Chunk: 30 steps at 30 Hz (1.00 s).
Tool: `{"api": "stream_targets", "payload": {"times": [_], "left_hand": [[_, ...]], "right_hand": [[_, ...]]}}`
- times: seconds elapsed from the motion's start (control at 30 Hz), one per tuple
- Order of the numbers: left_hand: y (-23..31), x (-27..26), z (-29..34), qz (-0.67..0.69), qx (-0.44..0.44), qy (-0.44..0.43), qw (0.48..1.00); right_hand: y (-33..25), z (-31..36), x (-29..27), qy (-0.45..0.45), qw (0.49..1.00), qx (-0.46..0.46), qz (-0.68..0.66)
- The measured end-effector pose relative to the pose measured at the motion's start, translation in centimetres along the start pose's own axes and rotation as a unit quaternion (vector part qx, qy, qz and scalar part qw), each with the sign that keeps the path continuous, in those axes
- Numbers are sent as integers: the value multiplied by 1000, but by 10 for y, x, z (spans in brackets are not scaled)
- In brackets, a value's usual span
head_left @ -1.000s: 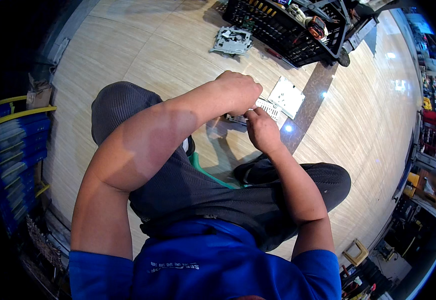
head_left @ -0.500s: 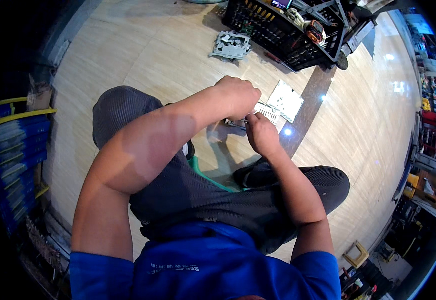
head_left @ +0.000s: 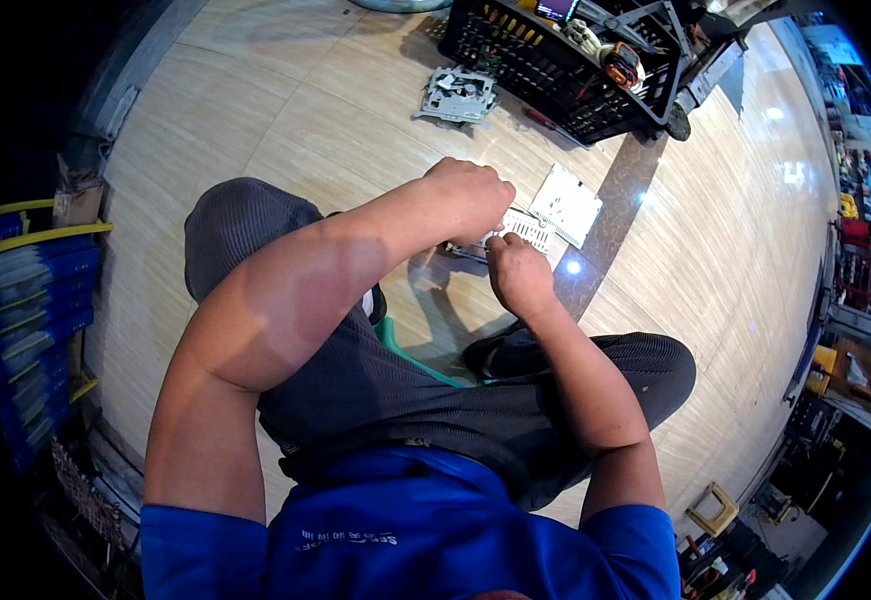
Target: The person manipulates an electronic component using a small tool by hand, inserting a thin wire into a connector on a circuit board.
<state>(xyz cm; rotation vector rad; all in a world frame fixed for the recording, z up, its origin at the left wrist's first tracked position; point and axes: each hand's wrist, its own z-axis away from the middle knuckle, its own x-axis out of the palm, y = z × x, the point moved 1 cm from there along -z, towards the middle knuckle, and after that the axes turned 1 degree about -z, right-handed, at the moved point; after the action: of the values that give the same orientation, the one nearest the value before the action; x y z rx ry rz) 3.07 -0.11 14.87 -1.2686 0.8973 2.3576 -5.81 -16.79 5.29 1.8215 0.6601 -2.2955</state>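
Note:
A silvery slotted metal case (head_left: 530,233) sits low in front of me, above the floor or on it; I cannot tell which. From the left, my left hand (head_left: 470,198) reaches over its left side, fingers curled down. The back of that hand hides its fingertips and whatever is in them. My right hand (head_left: 521,273) is closed at the case's near edge, thumb and fingers pinched against it. Touching or just beside the case's far right side is a flat pale metal plate (head_left: 567,207) with small holes and a comb-like edge.
Beyond my hands lies a grey metal mechanism (head_left: 458,95). A black plastic crate (head_left: 536,60) full of tools and cables stands past it, with a red-handled tool (head_left: 539,118) alongside. Blue bins (head_left: 46,300) line the left. My bent legs flank the work area.
Both hands have shifted very slightly left, and the right one a little nearer to me. More of the slotted case shows between them. The plate appears almost unmoved.

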Motion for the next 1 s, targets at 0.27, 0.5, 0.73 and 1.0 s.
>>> {"api": "stream_targets", "payload": {"times": [0.27, 0.5, 0.73, 1.0], "left_hand": [[0, -1, 1, 7, -5, -3, 1000], [0, -2, 2, 10, -2, -3, 1000], [0, -2, 2, 11, 0, 1, 1000], [1, -2, 2, 6, -1, -8, 1000]], "right_hand": [[-5, -1, -6, -21, 1000, 6, 22], [-3, -1, -4, -19, 999, 8, 26], [0, -2, 1, -17, 999, 33, 4], [-2, -2, -2, -37, 998, 48, -3]]}}
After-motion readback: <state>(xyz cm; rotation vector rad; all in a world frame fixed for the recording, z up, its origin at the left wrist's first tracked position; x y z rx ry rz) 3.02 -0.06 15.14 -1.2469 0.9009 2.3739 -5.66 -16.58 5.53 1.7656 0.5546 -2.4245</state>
